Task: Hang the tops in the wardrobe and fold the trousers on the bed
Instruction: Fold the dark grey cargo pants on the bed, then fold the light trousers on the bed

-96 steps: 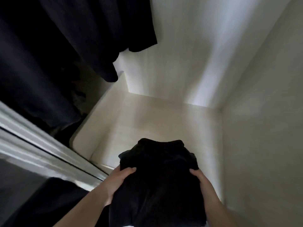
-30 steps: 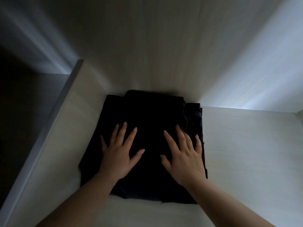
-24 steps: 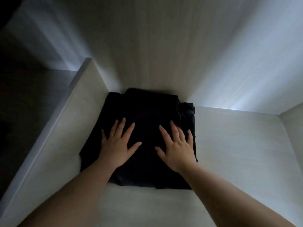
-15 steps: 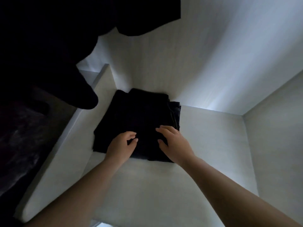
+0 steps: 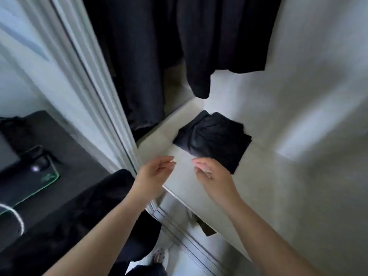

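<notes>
Both hands, left [image 5: 153, 172] and right [image 5: 214, 174], withdrawn, grip released, off one folded trousers [image 5: 214, 137].

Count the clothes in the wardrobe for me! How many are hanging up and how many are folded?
Hanging dark garments: 2, a long one on the left and a shorter one beside it
Folded black trousers on the shelf: 1
Total: 3
Both hands, left and right, are empty.
</notes>
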{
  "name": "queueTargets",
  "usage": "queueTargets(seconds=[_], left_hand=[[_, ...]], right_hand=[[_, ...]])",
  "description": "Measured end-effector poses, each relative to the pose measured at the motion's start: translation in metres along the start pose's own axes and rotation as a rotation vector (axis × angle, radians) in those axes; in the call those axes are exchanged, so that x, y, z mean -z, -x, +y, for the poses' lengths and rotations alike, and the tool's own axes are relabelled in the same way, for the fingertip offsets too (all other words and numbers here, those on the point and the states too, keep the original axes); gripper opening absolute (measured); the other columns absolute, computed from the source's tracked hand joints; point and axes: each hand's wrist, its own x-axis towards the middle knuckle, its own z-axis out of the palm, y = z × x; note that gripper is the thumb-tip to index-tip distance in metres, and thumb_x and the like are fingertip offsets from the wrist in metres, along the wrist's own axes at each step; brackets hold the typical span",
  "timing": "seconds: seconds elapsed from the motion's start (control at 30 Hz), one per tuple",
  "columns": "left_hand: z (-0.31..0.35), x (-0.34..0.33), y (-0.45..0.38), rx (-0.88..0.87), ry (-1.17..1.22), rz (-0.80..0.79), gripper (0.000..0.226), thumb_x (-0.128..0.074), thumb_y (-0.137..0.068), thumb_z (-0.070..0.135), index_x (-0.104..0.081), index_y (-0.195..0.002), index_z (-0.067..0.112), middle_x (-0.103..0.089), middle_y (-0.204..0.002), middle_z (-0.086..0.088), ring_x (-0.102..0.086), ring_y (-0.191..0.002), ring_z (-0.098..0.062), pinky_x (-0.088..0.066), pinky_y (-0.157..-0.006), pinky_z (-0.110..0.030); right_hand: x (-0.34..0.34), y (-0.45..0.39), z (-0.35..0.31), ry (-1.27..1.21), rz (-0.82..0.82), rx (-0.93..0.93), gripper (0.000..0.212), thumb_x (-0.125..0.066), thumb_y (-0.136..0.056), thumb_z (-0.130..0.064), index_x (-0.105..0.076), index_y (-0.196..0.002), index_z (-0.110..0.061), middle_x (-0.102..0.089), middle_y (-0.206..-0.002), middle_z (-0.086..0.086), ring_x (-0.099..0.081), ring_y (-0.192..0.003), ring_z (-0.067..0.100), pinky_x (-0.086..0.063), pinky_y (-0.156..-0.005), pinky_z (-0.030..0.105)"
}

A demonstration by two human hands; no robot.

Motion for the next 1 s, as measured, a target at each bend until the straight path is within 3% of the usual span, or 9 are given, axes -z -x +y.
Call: queueTargets(seconds=[0.13,0.27,0.47,0.53,0.63,0.67,0.8,0.9,1.0], left_hand=[[0.006,0.031,0.098,-0.061,0.055,0.22,0.015,-0.065,-0.089,0.011,-0.068,-0.1,0.02,-0.074,-0.094,0.005,-0.067,-0.09,-0.004,-0.049,-0.083,-0.014],[0.008,0.056,0.204,-0.067,0.124,0.437,0.019,-0.063,-0.089,0.009,-0.067,-0.105,0.018,-0.074,-0.098,0.001,-0.069,-0.093,-0.007,-0.05,-0.081,-0.014],[-0.011,0.099,0.349,-0.002,0.131,0.784,0.02,-0.062,-0.091,0.017,-0.067,-0.109,0.024,-0.073,-0.101,0.008,-0.068,-0.095,-0.006,-0.051,-0.092,-0.028],[-0.021,0.109,0.394,0.042,0.177,0.916,0.019,-0.062,-0.091,0.017,-0.066,-0.108,0.024,-0.073,-0.099,0.009,-0.068,-0.086,-0.002,-0.051,-0.097,-0.036],[-0.04,0.119,0.473,0.101,0.278,1.099,0.014,-0.063,-0.091,0.02,-0.069,-0.101,0.028,-0.071,-0.084,0.011,-0.064,-0.069,-0.008,-0.052,-0.077,-0.053],[-0.046,0.122,0.497,0.103,0.294,1.149,0.013,-0.063,-0.091,0.02,-0.07,-0.098,0.028,-0.071,-0.083,0.008,-0.064,-0.074,-0.013,-0.055,-0.068,-0.046],[-0.078,0.131,0.616,0.11,0.382,1.378,0.015,-0.061,-0.091,0.013,-0.067,-0.101,0.022,-0.075,-0.092,0.005,-0.065,-0.08,-0.01,-0.05,-0.068,-0.02],[-0.104,0.131,0.706,0.137,0.408,1.502,0.016,-0.063,-0.09,0.013,-0.068,-0.102,0.022,-0.075,-0.094,0.007,-0.068,-0.09,-0.007,-0.049,-0.079,-0.017],[-0.127,0.129,0.798,0.168,0.421,1.63,0.015,-0.064,-0.089,0.014,-0.068,-0.102,0.02,-0.075,-0.093,0.007,-0.069,-0.089,-0.005,-0.051,-0.078,-0.017]], right_hand=[[-0.025,0.047,-0.028,-0.012,-0.199,0.164,0.026,-0.058,-0.091,-0.014,-0.06,-0.098,-0.039,-0.062,-0.104,-0.023,-0.056,-0.102,-0.009,-0.043,-0.09,0.012],[-0.049,0.107,-0.062,-0.014,-0.399,0.316,0.023,-0.059,-0.091,-0.015,-0.065,-0.107,-0.03,-0.063,-0.104,-0.021,-0.054,-0.1,-0.015,-0.038,-0.082,0.001],[-0.115,0.194,-0.105,-0.04,-0.697,0.457,0.024,-0.059,-0.092,-0.017,-0.063,-0.104,-0.036,-0.065,-0.107,-0.02,-0.053,-0.102,-0.017,-0.037,-0.078,-0.002],[-0.138,0.225,-0.117,-0.026,-0.808,0.499,0.024,-0.057,-0.093,-0.018,-0.062,-0.105,-0.038,-0.063,-0.107,-0.022,-0.051,-0.101,-0.02,-0.036,-0.077,-0.003],[-0.179,0.284,-0.137,-0.027,-0.975,0.559,0.022,-0.056,-0.093,-0.019,-0.063,-0.108,-0.034,-0.062,-0.108,-0.022,-0.049,-0.099,-0.024,-0.036,-0.075,-0.004],[-0.192,0.304,-0.141,-0.034,-1.02,0.576,0.022,-0.056,-0.093,-0.018,-0.063,-0.108,-0.033,-0.063,-0.108,-0.021,-0.05,-0.1,-0.022,-0.037,-0.076,-0.004],[-0.248,0.414,-0.154,-0.042,-1.24,0.624,0.021,-0.057,-0.093,-0.019,-0.063,-0.104,-0.036,-0.064,-0.107,-0.02,-0.054,-0.101,-0.015,-0.042,-0.081,0.003],[-0.281,0.506,-0.154,-0.06,-1.378,0.654,0.023,-0.059,-0.092,-0.016,-0.061,-0.098,-0.038,-0.065,-0.105,-0.017,-0.057,-0.098,-0.011,-0.043,-0.079,0.004],[-0.308,0.599,-0.15,-0.048,-1.518,0.68,0.022,-0.06,-0.091,-0.015,-0.062,-0.097,-0.036,-0.067,-0.102,-0.015,-0.06,-0.097,-0.007,-0.042,-0.079,0.005]])
